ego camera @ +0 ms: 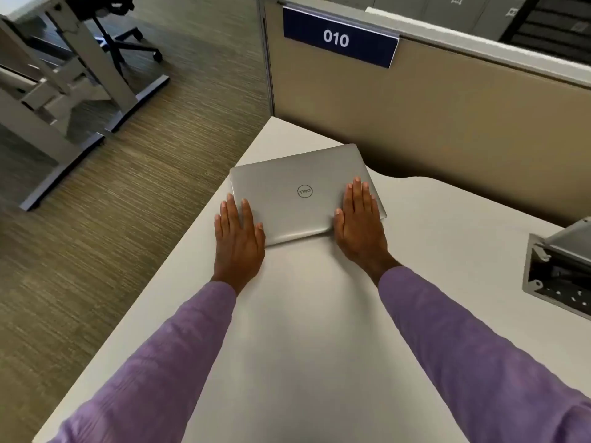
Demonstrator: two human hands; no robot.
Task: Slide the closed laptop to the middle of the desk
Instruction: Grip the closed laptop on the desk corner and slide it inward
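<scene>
The hands (240,241) cover the laptop's (303,190) near corners. The table (303,314) and the open box (556,270) at right run past the frame's edges.

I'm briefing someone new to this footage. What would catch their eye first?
A closed silver Dell laptop lies near the desk's far left corner, with the left hand and right hand flat on its near corners. Behind, a blue sign reading 010 hangs on the tan partition.

You're in an office. Cubicle partition (447,129) tagged with a "010" sign (339,38), rolling chair (118,33), carpet floor (112,203).
</scene>
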